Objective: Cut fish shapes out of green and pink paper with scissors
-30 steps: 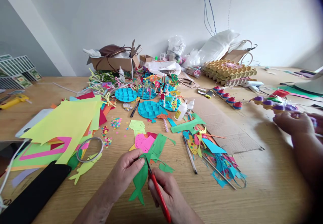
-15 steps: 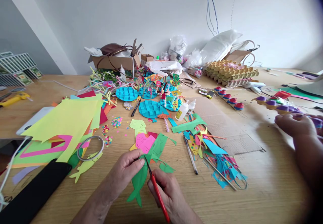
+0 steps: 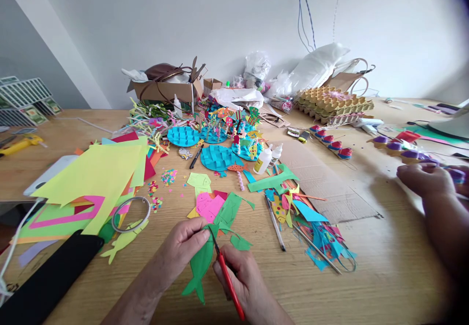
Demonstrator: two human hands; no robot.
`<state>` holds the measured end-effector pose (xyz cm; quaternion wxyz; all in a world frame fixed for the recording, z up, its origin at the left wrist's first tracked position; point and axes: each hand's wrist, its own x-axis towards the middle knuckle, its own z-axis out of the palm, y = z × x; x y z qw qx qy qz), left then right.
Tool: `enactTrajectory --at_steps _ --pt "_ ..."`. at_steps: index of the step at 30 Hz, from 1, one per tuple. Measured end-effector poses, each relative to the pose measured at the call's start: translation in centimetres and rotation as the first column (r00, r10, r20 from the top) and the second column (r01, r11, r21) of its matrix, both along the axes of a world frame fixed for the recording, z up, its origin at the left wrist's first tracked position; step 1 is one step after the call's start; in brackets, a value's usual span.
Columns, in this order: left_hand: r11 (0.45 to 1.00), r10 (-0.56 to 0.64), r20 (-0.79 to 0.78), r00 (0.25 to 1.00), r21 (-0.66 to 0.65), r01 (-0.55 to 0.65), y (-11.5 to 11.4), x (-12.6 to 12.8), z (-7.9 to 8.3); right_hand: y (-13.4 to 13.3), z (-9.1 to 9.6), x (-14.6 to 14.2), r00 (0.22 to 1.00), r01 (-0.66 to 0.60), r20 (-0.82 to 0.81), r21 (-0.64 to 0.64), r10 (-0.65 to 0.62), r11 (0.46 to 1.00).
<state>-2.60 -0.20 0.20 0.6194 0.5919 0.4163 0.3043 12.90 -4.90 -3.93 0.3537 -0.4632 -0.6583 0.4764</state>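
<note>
My left hand (image 3: 182, 248) pinches the upper edge of a green paper fish (image 3: 200, 266) held just above the wooden table (image 3: 366, 271). My right hand (image 3: 246, 281) is closed round red-handled scissors (image 3: 227, 278), whose blades meet the green paper near my left thumb. Loose green offcuts (image 3: 240, 242) lie beside the blades. Behind them are pink paper (image 3: 209, 206) and a larger green sheet (image 3: 229, 211).
Yellow and pink paper sheets (image 3: 95, 178) are piled at left, beside a wire ring (image 3: 131, 215) and a black case (image 3: 47, 281). Blue paper discs (image 3: 219, 158), glue bottles (image 3: 263, 160), scraps (image 3: 322, 239) and egg cartons (image 3: 331, 102) fill the middle. Another person's hands (image 3: 427, 181) work at right.
The green fish has turned a little and its tail has dropped lower left. The scissors have shifted slightly with it. The other person's hands have moved slightly at right.
</note>
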Motion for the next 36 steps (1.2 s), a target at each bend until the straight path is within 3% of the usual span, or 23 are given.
enactTrajectory --at_steps 16,36 --pt "0.998 -0.057 -0.039 0.998 -0.044 0.055 -0.16 0.23 0.54 -0.29 0.03 0.23 1.0 0.009 -0.016 -0.012 -0.009 1.0" --pt "0.978 -0.208 -0.059 0.976 -0.029 0.207 0.11 -0.38 0.6 -0.5 0.7 0.68 0.999 -0.032 0.026 -0.037 0.033 0.999"
